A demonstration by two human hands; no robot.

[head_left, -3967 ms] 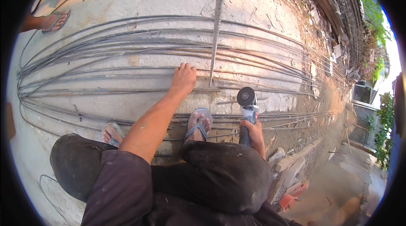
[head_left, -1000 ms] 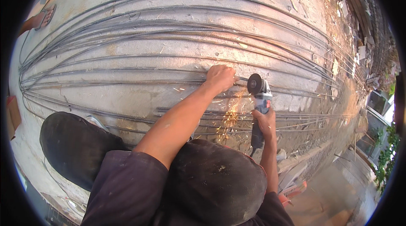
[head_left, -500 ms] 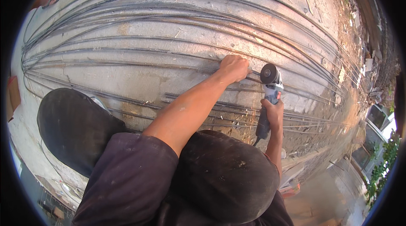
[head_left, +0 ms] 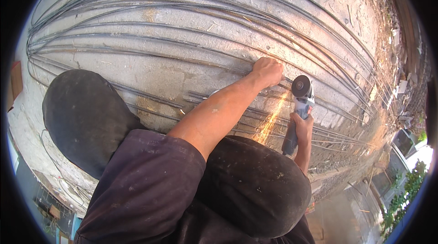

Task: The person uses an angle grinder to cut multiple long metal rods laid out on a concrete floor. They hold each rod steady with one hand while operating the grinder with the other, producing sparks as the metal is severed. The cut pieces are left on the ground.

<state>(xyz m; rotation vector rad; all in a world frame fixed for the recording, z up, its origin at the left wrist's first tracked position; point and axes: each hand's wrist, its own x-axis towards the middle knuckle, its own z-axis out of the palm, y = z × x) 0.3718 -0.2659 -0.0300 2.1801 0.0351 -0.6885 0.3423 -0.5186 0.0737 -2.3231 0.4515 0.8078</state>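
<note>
The cut in the thin dark steel rod (head_left: 288, 80) appeared unfinished: orange sparks (head_left: 272, 122) sprayed beside the grey angle grinder (head_left: 299, 108), and other long dark rods (head_left: 200, 7) lay on the pale concrete floor (head_left: 164, 71). The left hand (head_left: 268, 71), arm extended, was clenched around the rod near floor level; the right hand (head_left: 302, 125) gripped the grinder's body, disc forward.

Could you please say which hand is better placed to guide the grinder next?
Probably the right hand: it grips the grinder, while the left hand seems to hold a rod near the disc.
</note>
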